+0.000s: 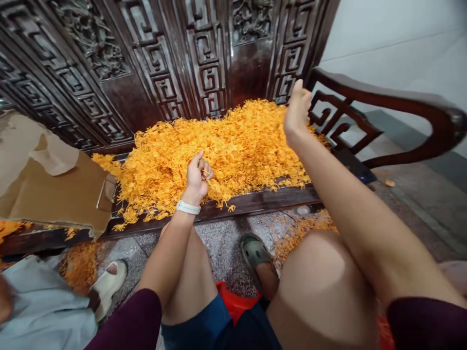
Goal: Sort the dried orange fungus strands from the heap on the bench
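A large heap of small, spindly orange plastic pieces point(226, 141) lies along a dark wooden bench. Low over the front of the heap, my left hand point(197, 175), with a white watch band point(188, 207) at the wrist, is closed. A thin orange strand shows at its fingers, and the piece's full shape is hard to make out against the heap. My right hand point(298, 112) is raised over the heap's right end, near the armrest. Its visible fingers look stretched out and somewhat blurred, with nothing clearly held in them.
A torn cardboard box point(62, 189) stands on the bench at left. Behind the heap rises a carved wooden backrest point(211, 63); a curved armrest point(394, 112) is at right. More orange pieces point(302, 233) litter the floor. Another person's sandalled foot point(109, 287) is at lower left.
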`<action>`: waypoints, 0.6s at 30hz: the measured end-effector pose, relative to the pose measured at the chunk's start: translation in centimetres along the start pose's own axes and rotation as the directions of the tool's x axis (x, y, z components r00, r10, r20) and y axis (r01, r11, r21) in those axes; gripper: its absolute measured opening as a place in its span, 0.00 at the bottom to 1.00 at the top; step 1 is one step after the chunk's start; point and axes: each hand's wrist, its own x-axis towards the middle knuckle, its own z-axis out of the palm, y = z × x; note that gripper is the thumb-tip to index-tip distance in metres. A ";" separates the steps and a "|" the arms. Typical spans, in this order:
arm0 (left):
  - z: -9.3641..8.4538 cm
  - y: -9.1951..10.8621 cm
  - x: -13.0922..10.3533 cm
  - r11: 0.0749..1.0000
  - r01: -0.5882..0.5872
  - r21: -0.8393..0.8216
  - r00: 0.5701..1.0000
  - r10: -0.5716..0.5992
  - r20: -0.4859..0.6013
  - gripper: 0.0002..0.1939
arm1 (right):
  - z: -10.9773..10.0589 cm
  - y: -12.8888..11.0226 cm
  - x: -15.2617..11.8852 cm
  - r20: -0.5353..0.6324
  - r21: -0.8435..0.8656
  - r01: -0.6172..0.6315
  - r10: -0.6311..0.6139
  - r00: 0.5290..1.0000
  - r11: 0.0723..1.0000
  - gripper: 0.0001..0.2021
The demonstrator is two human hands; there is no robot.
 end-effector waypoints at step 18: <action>0.4 -3.1 2.5 0.992 0.116 -0.056 0.980 -0.124 -0.157 0.29 | -4.9 -14.7 -11.3 0.846 0.443 0.187 -0.478 0.236 0.877 0.08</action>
